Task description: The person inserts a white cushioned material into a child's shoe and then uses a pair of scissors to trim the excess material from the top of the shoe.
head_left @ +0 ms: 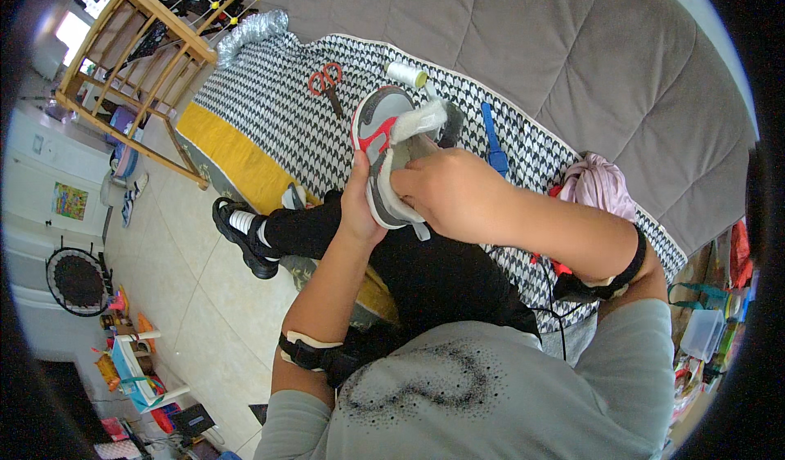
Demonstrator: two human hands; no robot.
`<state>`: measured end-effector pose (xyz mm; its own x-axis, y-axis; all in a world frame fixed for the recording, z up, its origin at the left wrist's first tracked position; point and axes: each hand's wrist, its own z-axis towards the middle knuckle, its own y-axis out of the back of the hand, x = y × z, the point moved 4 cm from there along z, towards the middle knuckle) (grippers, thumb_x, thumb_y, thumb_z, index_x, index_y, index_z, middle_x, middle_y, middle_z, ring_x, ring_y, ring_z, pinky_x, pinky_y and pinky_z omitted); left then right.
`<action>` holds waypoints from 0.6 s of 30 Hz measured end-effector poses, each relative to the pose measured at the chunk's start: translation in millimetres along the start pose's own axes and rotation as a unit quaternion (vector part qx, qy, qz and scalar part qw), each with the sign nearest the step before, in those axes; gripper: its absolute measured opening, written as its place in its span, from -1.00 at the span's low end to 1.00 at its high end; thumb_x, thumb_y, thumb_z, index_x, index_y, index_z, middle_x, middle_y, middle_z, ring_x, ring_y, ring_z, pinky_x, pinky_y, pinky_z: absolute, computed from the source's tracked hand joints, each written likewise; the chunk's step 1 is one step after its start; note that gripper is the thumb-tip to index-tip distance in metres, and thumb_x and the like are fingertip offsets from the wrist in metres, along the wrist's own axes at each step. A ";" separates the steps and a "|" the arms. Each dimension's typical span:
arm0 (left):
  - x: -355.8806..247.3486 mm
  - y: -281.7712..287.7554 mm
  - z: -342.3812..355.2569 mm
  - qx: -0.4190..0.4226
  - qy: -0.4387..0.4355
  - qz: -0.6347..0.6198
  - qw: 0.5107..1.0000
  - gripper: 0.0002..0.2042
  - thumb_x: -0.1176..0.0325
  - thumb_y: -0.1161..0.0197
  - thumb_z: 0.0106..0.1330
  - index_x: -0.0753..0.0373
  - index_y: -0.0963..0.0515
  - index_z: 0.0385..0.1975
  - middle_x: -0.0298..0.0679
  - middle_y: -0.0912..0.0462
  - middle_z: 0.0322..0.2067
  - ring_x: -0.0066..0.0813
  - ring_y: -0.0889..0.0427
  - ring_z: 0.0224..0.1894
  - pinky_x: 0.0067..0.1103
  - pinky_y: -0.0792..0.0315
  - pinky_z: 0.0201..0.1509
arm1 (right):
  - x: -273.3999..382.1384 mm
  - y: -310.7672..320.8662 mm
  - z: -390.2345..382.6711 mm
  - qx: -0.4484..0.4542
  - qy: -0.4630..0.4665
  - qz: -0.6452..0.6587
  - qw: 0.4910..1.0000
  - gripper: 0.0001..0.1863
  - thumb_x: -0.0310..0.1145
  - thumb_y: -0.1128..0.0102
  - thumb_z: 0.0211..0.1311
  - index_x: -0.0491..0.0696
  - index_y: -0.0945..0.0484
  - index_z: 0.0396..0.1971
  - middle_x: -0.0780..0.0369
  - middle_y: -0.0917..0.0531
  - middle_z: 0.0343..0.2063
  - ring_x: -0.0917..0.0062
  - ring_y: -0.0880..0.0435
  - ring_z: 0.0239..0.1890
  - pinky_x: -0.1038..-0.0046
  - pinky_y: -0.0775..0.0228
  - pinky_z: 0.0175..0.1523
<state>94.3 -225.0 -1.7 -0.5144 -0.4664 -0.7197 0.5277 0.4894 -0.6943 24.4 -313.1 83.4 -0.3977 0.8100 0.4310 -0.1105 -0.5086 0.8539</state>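
My left hand (360, 202) grips a small grey shoe (378, 119) with red trim, its thumb along the shoe's side, its pale fuzzy strap (419, 122) raised. My right hand (454, 190) has its curled fingers inside the shoe's opening; what they hold there is hidden. On the houndstooth cloth (270, 92) around the shoe lie red-handled scissors (325, 80), a white spool of thread (406, 74) and a blue watch (494, 139).
A pink bundled cloth (594, 186) is by my right forearm. Behind is a grey quilt (605, 59). At left are a wooden frame (139, 55), tiled floor (180, 280), small trampoline (75, 280) and cluttered low table (155, 394). Plastic bins (702, 333) crowd the right.
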 end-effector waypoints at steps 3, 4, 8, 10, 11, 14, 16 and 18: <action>-2.4 2.3 -2.2 0.022 0.006 -0.019 1.000 -0.40 -0.10 0.33 0.34 0.27 -0.17 0.17 -0.05 -0.39 0.05 -0.18 -0.41 0.09 -0.30 -0.29 0.16 | -6.3 -1.5 9.4 0.045 -0.008 0.099 0.994 -0.91 -0.50 -0.12 -0.11 -0.16 -0.47 -0.52 0.06 -0.55 -0.58 0.15 -0.55 -0.47 0.26 -0.40 -0.35; -2.8 2.5 -2.6 0.037 0.011 -0.026 0.999 -0.41 -0.10 0.33 0.34 0.27 -0.18 0.16 -0.05 -0.41 0.04 -0.18 -0.42 0.07 -0.31 -0.30 0.15 | -7.1 -0.9 10.3 0.039 -0.001 0.112 0.993 -0.91 -0.50 -0.12 -0.11 -0.16 -0.48 -0.53 0.05 -0.55 -0.58 0.14 -0.55 -0.47 0.26 -0.40 -0.35; 1.4 10.5 -1.2 -0.024 0.034 -0.002 0.999 -0.37 -0.14 0.29 0.32 0.28 -0.18 0.16 -0.07 -0.43 0.03 -0.23 -0.43 0.07 -0.33 -0.30 0.14 | -13.1 -7.4 14.5 0.050 0.014 0.101 0.994 -0.92 -0.50 -0.12 -0.12 -0.17 -0.52 -0.56 0.03 -0.56 -0.57 0.13 -0.55 -0.47 0.27 -0.40 -0.34; 3.6 5.6 -2.4 -0.011 0.035 0.015 0.999 -0.36 -0.16 0.27 0.30 0.26 -0.16 0.17 -0.07 -0.39 0.06 -0.23 -0.40 0.10 -0.33 -0.29 0.15 | -14.0 -8.1 12.8 0.071 0.008 0.081 0.994 -0.92 -0.50 -0.12 -0.14 -0.17 -0.54 -0.56 0.03 -0.56 -0.57 0.14 -0.56 -0.47 0.28 -0.41 -0.33; 3.8 3.2 -3.9 -0.007 0.031 0.024 0.999 -0.36 -0.16 0.26 0.30 0.26 -0.16 0.18 -0.07 -0.38 0.07 -0.24 -0.39 0.11 -0.33 -0.28 0.16 | -13.3 -8.2 12.1 0.084 0.007 0.082 0.993 -0.92 -0.50 -0.12 -0.14 -0.17 -0.54 -0.57 0.03 -0.56 -0.58 0.15 -0.56 -0.47 0.28 -0.41 -0.33; 7.7 0.3 -8.7 0.002 0.036 0.038 0.999 -0.36 -0.16 0.25 0.30 0.25 -0.14 0.19 -0.08 -0.36 0.09 -0.23 -0.38 0.12 -0.33 -0.25 0.18 | -8.4 -3.8 8.5 0.130 -0.008 0.082 0.988 -0.91 -0.50 -0.13 -0.16 -0.17 -0.54 -0.57 0.03 -0.57 -0.59 0.16 -0.57 -0.48 0.29 -0.41 -0.34; 7.6 -3.7 -14.6 -0.006 0.032 0.048 0.998 -0.36 -0.15 0.25 0.30 0.25 -0.14 0.19 -0.08 -0.35 0.09 -0.23 -0.37 0.13 -0.33 -0.23 0.19 | -5.3 -3.1 6.0 0.132 0.003 0.089 0.987 -0.90 -0.47 -0.14 -0.19 -0.16 -0.55 -0.59 0.03 -0.57 -0.60 0.16 -0.57 -0.49 0.28 -0.42 -0.35; 5.7 -7.3 -17.0 0.019 0.026 0.034 0.999 -0.38 -0.12 0.24 0.32 0.26 -0.15 0.18 -0.09 -0.36 0.09 -0.25 -0.37 0.12 -0.35 -0.24 0.19 | -3.3 -3.7 2.1 0.100 0.031 0.101 0.989 -0.88 -0.43 -0.15 -0.23 -0.16 -0.57 -0.63 0.02 -0.57 -0.62 0.14 -0.58 -0.52 0.26 -0.44 -0.35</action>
<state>76.0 -218.7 -0.7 -0.5102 -0.3943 -0.7643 0.5870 0.4898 -0.6446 28.1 -313.2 79.4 -0.4499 0.6744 0.5855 0.1567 -0.5858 0.7951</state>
